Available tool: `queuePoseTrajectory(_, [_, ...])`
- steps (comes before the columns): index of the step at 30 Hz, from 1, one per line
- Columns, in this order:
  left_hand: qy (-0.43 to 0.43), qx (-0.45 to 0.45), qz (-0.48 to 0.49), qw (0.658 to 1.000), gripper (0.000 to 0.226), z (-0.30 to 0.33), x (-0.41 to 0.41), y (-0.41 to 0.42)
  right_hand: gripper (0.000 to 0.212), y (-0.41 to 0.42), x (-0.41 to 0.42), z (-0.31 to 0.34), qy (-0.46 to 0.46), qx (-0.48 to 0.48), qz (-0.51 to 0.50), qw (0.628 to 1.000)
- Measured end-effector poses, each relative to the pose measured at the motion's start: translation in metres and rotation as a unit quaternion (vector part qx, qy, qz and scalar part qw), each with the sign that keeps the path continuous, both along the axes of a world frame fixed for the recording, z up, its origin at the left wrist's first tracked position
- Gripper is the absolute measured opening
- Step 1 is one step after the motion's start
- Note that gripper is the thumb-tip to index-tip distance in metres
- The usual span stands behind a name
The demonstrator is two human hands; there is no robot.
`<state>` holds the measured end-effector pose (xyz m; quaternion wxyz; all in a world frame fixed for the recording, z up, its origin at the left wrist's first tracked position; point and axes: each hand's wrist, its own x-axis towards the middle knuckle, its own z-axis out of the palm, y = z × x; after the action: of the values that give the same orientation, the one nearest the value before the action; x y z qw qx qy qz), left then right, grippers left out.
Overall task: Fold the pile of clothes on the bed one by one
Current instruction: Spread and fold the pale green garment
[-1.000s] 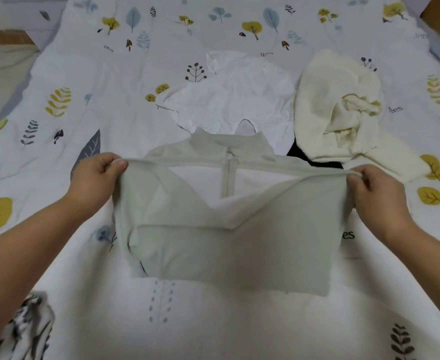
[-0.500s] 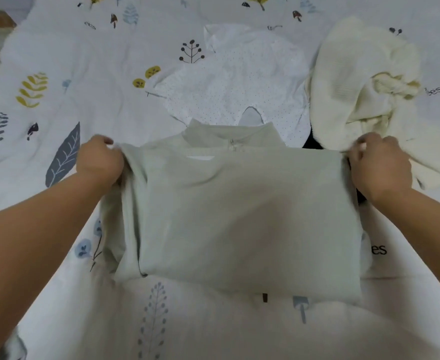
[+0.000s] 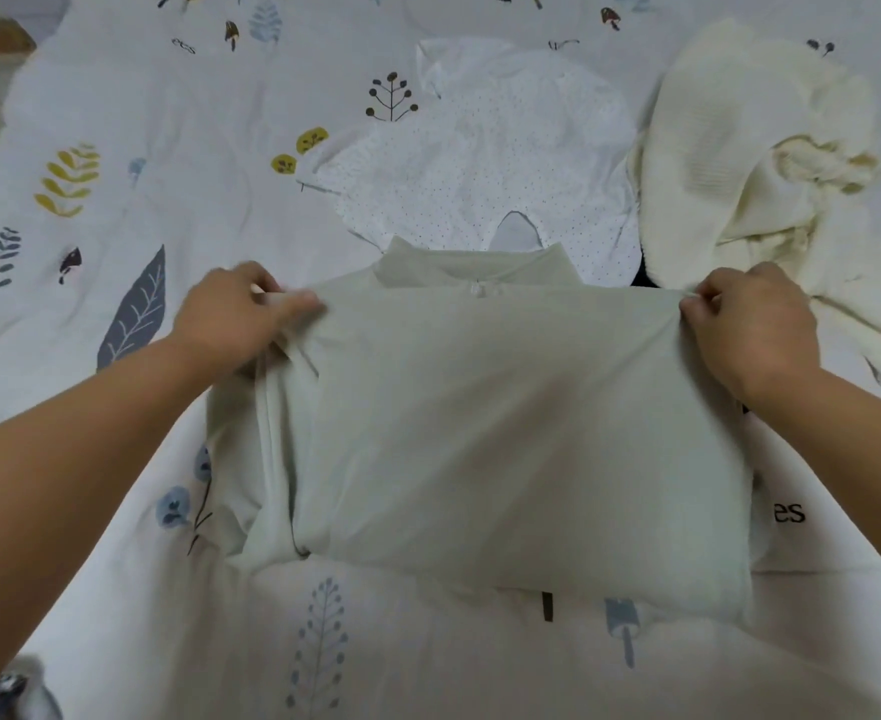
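Now pale-green shirt crosswise, collar away, corners in both hands' grip.

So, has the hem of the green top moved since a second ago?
Yes. Both hands have carried the hem away from the person: earlier it hung short of the collar; now it lies along the collar's base, covering the zip.

Pale green top, leaf-printed white sheet
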<state>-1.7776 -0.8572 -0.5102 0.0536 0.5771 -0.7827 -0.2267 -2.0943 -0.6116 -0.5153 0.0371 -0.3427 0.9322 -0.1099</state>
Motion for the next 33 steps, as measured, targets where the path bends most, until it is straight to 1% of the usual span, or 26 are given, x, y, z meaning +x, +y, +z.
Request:
queuePoseTrajectory(1, [-0.017, 0.018, -0.031, 0.999, 0.03, -0.003, 0.001, 0.004, 0.026, 0.0, 0.001, 0.0, 0.004, -0.012, -0.001, 1.0])
queuePoseTrajectory(2, [-0.012, 0.019, -0.032, 0.999, 0.027, -0.005, 0.004, 0.005, 0.026, 0.0, 0.001, 0.0, 0.008, -0.021, -0.004, 1.0])
queuePoseTrajectory(4, [0.062, 0.013, 0.051, 0.997, 0.021, -0.003, 0.013, -0.001, 0.026, 0.002, 0.0, 0.002, 0.011, -0.034, -0.013, 0.999])
queuePoseTrajectory(5, [0.078, 0.004, 0.101, 0.992, 0.017, -0.002, 0.016, -0.007, 0.026, 0.002, 0.0, 0.003, 0.005, -0.036, -0.019, 0.999])
queuePoseTrajectory(6, [0.052, -0.012, 0.136, 0.989, 0.018, -0.002, 0.018, -0.011, 0.026, 0.001, 0.001, 0.004, -0.006, -0.036, -0.025, 0.999])
queuePoseTrajectory(7, [0.0, -0.031, 0.153, 0.988, 0.027, -0.001, 0.018, -0.012, 0.029, -0.001, 0.005, 0.006, -0.018, -0.038, -0.029, 0.999])
queuePoseTrajectory(8, [-0.04, -0.056, 0.156, 0.985, 0.04, 0.0, 0.015, -0.01, 0.035, -0.003, 0.01, 0.009, -0.023, -0.05, -0.026, 0.998])
queuePoseTrajectory(9, [-0.046, -0.094, 0.139, 0.985, 0.05, 0.005, 0.01, -0.001, 0.042, -0.005, 0.017, 0.012, -0.017, -0.073, -0.014, 0.997])
queuePoseTrajectory(10, [-0.019, -0.145, 0.093, 0.985, 0.054, 0.008, 0.004, 0.012, 0.047, -0.006, 0.029, 0.016, -0.002, -0.102, 0.007, 0.995])
queuePoseTrajectory(11, [0.015, -0.187, 0.019, 0.982, 0.056, 0.009, -0.001, 0.029, 0.05, -0.006, 0.043, 0.017, 0.017, -0.124, 0.039, 0.991])
queuePoseTrajectory(12, [0.025, -0.205, -0.068, 0.976, 0.058, 0.005, -0.005, 0.048, 0.052, -0.005, 0.059, 0.014, 0.033, -0.125, 0.077, 0.989])
queuePoseTrajectory(13, [0.005, -0.196, -0.155, 0.968, 0.061, -0.001, -0.004, 0.067, 0.057, -0.002, 0.074, 0.009, 0.038, -0.095, 0.119, 0.988])
queuePoseTrajectory(14, [-0.046, -0.174, -0.232, 0.956, 0.066, -0.009, 0.0, 0.083, 0.062, 0.002, 0.085, 0.001, 0.03, -0.034, 0.158, 0.986])
queuePoseTrajectory(15, [-0.11, -0.141, -0.288, 0.941, 0.073, -0.017, 0.008, 0.093, 0.066, 0.007, 0.092, -0.009, 0.013, 0.042, 0.184, 0.982])
queuePoseTrajectory(16, [-0.165, -0.111, -0.317, 0.927, 0.08, -0.026, 0.02, 0.096, 0.069, 0.012, 0.094, -0.021, -0.002, 0.112, 0.194, 0.975])
queuePoseTrajectory(17, [-0.199, -0.093, -0.322, 0.921, 0.085, -0.035, 0.031, 0.093, 0.07, 0.015, 0.09, -0.031, -0.01, 0.156, 0.197, 0.968])
queuePoseTrajectory(19, [-0.212, -0.079, -0.304, 0.925, 0.086, -0.046, 0.041, 0.08, 0.07, 0.014, 0.081, -0.043, -0.018, 0.184, 0.192, 0.964])
queuePoseTrajectory(23, [-0.223, -0.073, -0.305, 0.923, 0.069, -0.049, 0.036, 0.069, 0.068, 0.008, 0.079, -0.039, -0.054, 0.183, 0.205, 0.96])
queuePoseTrajectory(24, [-0.203, -0.079, -0.293, 0.931, 0.066, -0.044, 0.035, 0.071, 0.066, 0.009, 0.081, -0.031, -0.066, 0.159, 0.21, 0.962])
queuePoseTrajectory(26, [-0.103, -0.12, -0.235, 0.959, 0.054, -0.025, 0.04, 0.082, 0.059, 0.019, 0.087, -0.013, -0.066, 0.06, 0.209, 0.974])
queuePoseTrajectory(28, [-0.005, -0.174, -0.165, 0.971, 0.039, -0.008, 0.053, 0.099, 0.051, 0.039, 0.096, 0.002, -0.054, -0.03, 0.175, 0.983])
queuePoseTrajectory(29, [0.024, -0.177, -0.132, 0.975, 0.034, -0.002, 0.061, 0.11, 0.047, 0.052, 0.102, 0.007, -0.055, -0.054, 0.152, 0.985])
queuePoseTrajectory(31, [0.041, -0.15, -0.091, 0.984, 0.032, 0.005, 0.076, 0.131, 0.045, 0.078, 0.115, 0.013, -0.062, -0.071, 0.107, 0.99])
queuePoseTrajectory(33, [0.039, -0.121, -0.053, 0.991, 0.033, 0.005, 0.088, 0.15, 0.047, 0.1, 0.128, 0.015, -0.067, -0.065, 0.059, 0.994])
